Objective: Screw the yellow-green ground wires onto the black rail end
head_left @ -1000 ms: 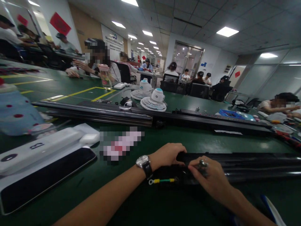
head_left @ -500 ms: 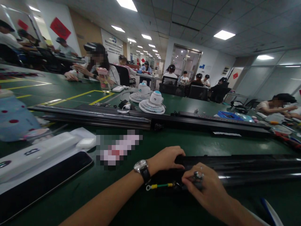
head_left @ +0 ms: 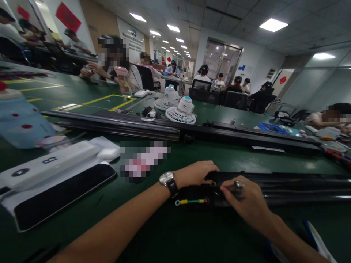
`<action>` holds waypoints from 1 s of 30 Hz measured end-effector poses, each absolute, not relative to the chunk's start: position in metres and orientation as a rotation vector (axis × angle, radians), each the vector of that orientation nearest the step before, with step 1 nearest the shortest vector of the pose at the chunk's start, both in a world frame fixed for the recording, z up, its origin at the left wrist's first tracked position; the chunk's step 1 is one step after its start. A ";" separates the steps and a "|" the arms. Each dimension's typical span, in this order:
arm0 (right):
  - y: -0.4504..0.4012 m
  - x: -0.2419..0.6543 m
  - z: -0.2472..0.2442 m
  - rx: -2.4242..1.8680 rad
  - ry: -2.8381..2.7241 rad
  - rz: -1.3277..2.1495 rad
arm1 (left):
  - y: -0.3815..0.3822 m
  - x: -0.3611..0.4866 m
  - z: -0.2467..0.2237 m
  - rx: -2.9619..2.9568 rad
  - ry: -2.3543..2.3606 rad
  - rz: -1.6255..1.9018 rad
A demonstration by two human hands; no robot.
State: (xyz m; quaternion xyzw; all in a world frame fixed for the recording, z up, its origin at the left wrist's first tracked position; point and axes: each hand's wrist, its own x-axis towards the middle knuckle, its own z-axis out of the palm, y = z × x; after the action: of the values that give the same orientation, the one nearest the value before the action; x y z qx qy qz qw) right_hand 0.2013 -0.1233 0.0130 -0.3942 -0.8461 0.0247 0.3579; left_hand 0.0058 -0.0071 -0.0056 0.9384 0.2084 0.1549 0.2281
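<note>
A long black housing (head_left: 298, 184) lies across the near right part of the green table. My left hand (head_left: 197, 174), with a watch at its wrist, is closed around the far edge of the housing's left end. My right hand (head_left: 245, 193) is over the same end, its thumb and index finger pinched together close to the surface. What it pinches, if anything, is hidden; something shiny shows at its fingers. A short green-and-yellow wire with a ring terminal (head_left: 192, 201) sticks out leftward from the housing's end. Small coppery bits show between my hands.
Behind the housing lie more long black bars (head_left: 263, 140) and two white fans (head_left: 181, 111). To the left are a phone (head_left: 65, 193), a white box (head_left: 52, 160) and a blue dotted container (head_left: 24, 120). A blue tray (head_left: 271, 128) is far right. Several people sit around.
The view has tilted and shifted a little. My right fingertips have drawn slightly away from the wire, so more of the housing's end shows. My left hand keeps its hold.
</note>
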 end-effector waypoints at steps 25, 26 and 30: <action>-0.124 0.205 0.015 -0.832 -2.352 0.113 | -0.006 0.014 -0.008 2.694 0.631 0.365; -0.124 0.204 0.015 -0.827 -2.363 0.112 | -0.006 0.014 -0.009 2.698 0.630 0.369; -0.122 0.209 0.014 -0.948 -2.297 -0.004 | -0.005 0.014 -0.011 2.683 0.607 0.401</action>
State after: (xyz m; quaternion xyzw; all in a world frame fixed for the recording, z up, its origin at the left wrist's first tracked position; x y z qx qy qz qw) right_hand 0.2091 -0.1216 0.0138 -0.3613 -0.8749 -0.0015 0.3226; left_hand 0.0144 -0.0047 -0.0112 0.9494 0.2147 0.1419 0.1801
